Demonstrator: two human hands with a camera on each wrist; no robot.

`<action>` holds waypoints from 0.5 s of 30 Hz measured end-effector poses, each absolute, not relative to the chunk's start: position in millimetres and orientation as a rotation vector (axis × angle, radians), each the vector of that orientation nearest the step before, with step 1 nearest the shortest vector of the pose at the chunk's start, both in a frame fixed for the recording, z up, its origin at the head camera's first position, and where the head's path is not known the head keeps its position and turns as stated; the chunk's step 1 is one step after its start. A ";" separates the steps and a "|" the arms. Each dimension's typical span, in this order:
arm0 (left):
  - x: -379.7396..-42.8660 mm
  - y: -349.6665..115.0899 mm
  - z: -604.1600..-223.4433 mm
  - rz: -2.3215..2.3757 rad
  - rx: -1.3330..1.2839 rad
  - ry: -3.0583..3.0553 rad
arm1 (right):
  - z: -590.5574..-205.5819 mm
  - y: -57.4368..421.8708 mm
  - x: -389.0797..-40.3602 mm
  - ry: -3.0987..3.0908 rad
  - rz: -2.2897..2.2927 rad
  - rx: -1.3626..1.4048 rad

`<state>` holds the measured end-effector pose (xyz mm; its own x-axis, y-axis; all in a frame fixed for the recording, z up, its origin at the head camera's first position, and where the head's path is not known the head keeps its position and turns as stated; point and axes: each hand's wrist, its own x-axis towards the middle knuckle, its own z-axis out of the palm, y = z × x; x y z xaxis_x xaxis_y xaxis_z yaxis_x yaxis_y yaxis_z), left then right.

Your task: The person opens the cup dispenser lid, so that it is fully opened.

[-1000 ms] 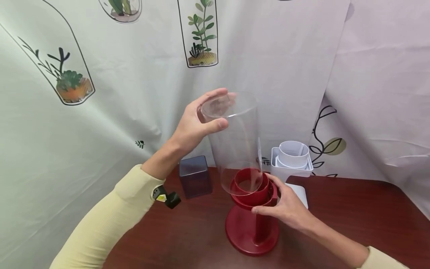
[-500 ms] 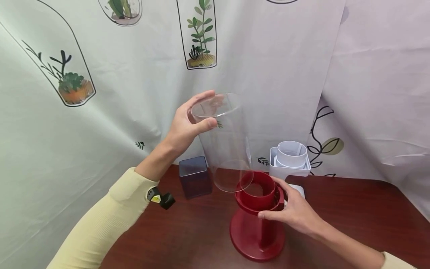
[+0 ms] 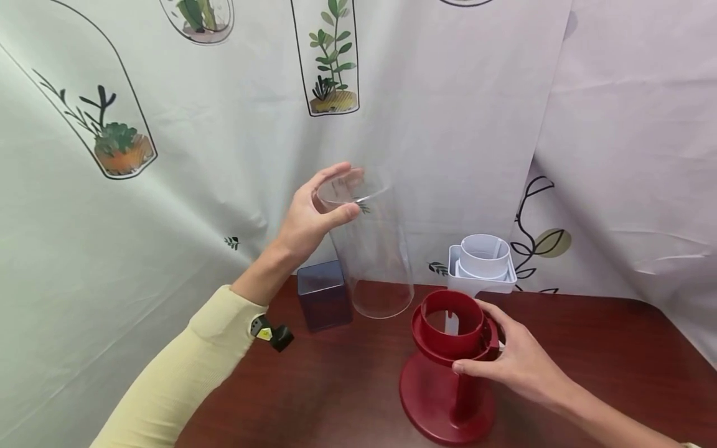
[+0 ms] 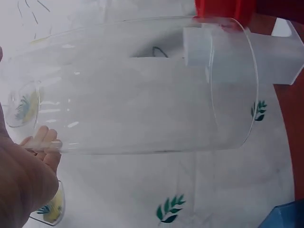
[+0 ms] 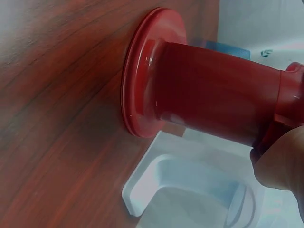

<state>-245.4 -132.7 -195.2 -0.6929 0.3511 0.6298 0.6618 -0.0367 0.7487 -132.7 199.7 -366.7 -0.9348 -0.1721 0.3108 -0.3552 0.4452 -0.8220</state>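
My left hand (image 3: 316, 208) grips a clear cylinder (image 3: 372, 249) by its upper rim, thumb on the near side. In the left wrist view the same clear cylinder (image 4: 142, 95) lies across most of the picture, and nothing shows inside it. Whether its lower end touches the table cannot be told. On the right, my right hand (image 3: 518, 354) holds a red stand (image 3: 448, 398) at its top ring, thumb in front. The stand has a round foot, a column (image 5: 213, 90) and a collar (image 3: 454, 326) open at the top. Cylinder and collar are apart.
A dark blue translucent box (image 3: 323, 295) stands behind the cylinder to the left. Behind the red stand is a white stand (image 3: 484, 264) with a round collar. The brown table (image 3: 605, 354) meets a printed cloth (image 3: 448, 124) at the back.
The cylinder has moved left and down, away from the red collar. The red stand, held by my right hand, has shifted right and nearer to me.
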 end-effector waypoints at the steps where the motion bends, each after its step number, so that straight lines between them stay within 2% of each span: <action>1: -247.3 -132.1 -197.9 -1.796 -1.087 -1.990 | -366.5 201.9 -131.6 -2.508 1.498 0.462; 15: -270.4 -118.9 -249.3 -1.819 -1.003 -2.009 | -369.2 237.7 -123.1 -2.529 1.382 0.394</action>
<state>-270.4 -118.9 -249.3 -0.7313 0.3177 0.6036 0.6321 -0.0169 0.7747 -123.1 237.7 -369.2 -0.9368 -0.1230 0.3276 -0.3421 0.5186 -0.7836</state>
